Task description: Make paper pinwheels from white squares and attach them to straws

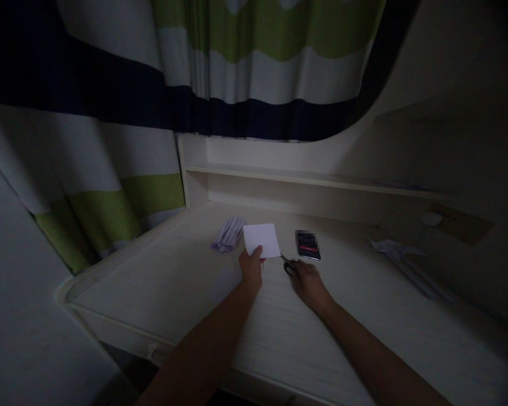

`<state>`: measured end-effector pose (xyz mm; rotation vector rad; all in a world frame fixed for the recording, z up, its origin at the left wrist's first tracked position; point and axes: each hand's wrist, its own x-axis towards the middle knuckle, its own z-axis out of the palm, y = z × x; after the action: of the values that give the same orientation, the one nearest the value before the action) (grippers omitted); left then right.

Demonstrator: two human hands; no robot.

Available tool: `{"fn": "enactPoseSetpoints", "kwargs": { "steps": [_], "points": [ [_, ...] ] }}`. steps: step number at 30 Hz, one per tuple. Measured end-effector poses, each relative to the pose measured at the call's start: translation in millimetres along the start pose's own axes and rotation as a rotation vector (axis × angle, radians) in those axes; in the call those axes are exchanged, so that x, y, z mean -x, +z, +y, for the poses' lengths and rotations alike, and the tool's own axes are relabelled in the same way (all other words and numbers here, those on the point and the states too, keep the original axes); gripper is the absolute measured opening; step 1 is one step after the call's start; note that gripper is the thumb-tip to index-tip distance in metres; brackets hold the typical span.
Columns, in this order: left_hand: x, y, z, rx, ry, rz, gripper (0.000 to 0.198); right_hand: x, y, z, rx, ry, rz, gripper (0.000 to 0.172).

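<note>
Between thumb and fingers, my left hand (251, 267) grips a white sheet of paper (262, 238) by its lower left part, above the desk. My right hand (310, 281) is on a pair of dark-handled scissors (288, 265), low over the desk. The scissors' tip points up and left and is close to the paper's lower right corner; I cannot tell whether it touches. Left of the paper lies a bundle of folded paper strips (228, 234). A phone (308, 246) with something red across it lies beyond my right hand.
The pale desk (165, 293) has a raised shelf (279, 176) along its back. Crumpled and rolled papers (400, 251) lie at the right side by the wall. A striped curtain (271, 84) hangs behind the shelf. A drawer knob (152, 349) juts from the front edge.
</note>
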<state>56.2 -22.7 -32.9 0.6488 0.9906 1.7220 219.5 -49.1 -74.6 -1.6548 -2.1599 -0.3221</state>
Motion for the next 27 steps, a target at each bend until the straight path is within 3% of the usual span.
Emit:
{"fn": "enactPoseSetpoints", "kwargs": {
  "steps": [5, 9, 17, 20, 27],
  "points": [
    [1, 0.1, 2, 0.008, -0.014, 0.005, 0.029, 4, -17, 11, 0.052, 0.001, -0.113, 0.027],
    [2, 0.9, 3, 0.003, -0.024, 0.003, 0.027, 4, -16, 10, 0.056, -0.028, -0.136, 0.024],
    [4, 1.9, 2, 0.007, -0.022, -0.015, 0.028, 5, -20, -8, 0.042, -0.095, -0.045, 0.038],
    [6, 2.3, 4, 0.001, -0.029, -0.009, 0.029, 8, -25, -12, 0.041, -0.129, -0.038, 0.035],
    [6, 3.1, 5, -0.013, -0.036, 0.009, 0.026, 6, -14, -11, 0.048, -0.039, -0.054, 0.038]
  ]
}}
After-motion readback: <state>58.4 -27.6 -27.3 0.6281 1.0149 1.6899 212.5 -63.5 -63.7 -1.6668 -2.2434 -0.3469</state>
